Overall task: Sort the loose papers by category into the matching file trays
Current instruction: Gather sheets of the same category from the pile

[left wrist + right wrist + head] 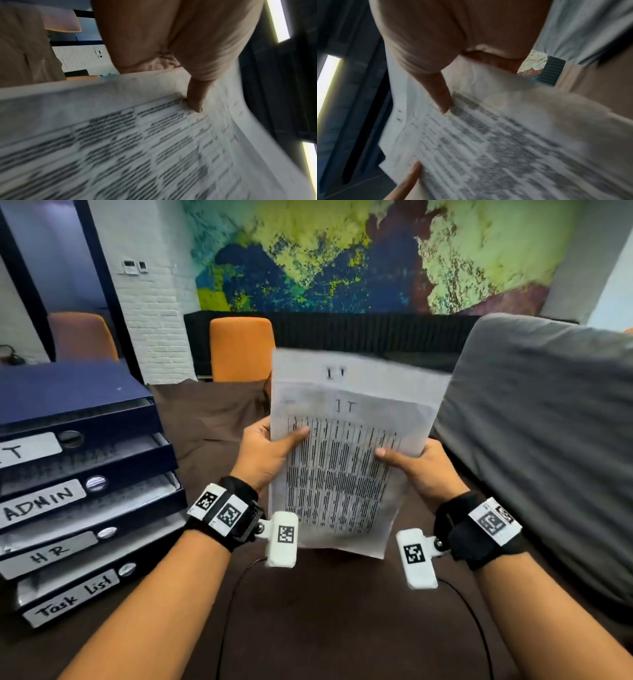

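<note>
Brown cloth covers the counter (325, 628), behind which a painted mural wall is seen. At the counter's left edge a dark blue stack of file trays (85, 474) is set, labelled from the second tier down ADMIN, HR and Task List; the top label is cut off and ends in T. Printed sheets are seen lying in the tiers. A sheaf of papers (346, 460), marked IT by hand and printed with dense tabular lines, is held above the counter's middle. Its left edge is pinched by the left hand (265, 455) and its right edge by the right hand (416, 465), thumbs on top.
</note>
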Action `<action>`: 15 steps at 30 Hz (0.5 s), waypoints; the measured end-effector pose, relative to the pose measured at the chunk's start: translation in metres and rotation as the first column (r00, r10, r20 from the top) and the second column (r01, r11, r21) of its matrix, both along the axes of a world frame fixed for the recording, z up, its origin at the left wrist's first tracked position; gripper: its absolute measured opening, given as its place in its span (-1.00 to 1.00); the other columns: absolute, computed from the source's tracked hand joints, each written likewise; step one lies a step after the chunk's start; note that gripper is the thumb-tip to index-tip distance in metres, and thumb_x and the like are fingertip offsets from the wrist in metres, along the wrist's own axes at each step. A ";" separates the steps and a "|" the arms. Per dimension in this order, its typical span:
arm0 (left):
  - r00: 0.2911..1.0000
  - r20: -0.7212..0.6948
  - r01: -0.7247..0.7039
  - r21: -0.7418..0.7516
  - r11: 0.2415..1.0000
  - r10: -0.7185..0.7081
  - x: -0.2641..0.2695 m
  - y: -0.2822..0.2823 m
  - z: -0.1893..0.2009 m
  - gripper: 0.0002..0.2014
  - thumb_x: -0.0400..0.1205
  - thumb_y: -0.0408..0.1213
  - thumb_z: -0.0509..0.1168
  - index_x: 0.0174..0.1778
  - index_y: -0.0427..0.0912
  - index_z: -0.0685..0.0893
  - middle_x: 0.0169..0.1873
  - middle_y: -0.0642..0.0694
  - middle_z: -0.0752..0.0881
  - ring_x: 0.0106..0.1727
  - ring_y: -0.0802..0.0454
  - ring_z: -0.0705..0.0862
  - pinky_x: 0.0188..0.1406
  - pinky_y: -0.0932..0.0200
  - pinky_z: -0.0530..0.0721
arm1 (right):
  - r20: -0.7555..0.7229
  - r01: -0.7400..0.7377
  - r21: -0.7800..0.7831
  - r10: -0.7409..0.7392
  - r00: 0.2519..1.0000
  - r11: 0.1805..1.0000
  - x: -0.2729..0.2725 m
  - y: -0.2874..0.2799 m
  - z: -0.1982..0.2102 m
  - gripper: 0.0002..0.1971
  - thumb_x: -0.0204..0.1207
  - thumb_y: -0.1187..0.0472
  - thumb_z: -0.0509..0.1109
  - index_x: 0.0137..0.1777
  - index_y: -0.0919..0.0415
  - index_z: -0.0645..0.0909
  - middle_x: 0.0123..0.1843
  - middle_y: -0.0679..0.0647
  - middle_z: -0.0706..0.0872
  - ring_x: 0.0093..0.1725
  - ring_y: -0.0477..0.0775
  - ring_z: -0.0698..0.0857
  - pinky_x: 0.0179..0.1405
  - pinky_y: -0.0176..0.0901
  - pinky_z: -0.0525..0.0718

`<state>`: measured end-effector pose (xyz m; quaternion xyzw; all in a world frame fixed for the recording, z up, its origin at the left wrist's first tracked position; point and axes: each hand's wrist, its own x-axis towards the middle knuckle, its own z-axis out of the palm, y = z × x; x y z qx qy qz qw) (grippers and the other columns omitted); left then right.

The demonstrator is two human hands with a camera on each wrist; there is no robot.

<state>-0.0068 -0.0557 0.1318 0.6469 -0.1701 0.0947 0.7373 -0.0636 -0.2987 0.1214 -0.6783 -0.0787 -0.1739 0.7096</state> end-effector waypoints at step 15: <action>0.999 -0.043 0.026 -0.083 0.996 -0.029 -0.003 -0.006 0.014 -0.82 0.54 -0.48 0.49 0.02 -0.21 0.77 -0.10 -0.03 0.87 -0.02 0.05 0.84 -0.05 0.17 0.80 | 0.046 -0.016 0.043 0.015 0.999 0.999 0.002 -0.001 0.021 -0.84 0.50 0.44 0.48 0.07 0.36 0.74 -0.04 0.10 0.87 -0.03 0.05 0.84 0.02 -0.14 0.80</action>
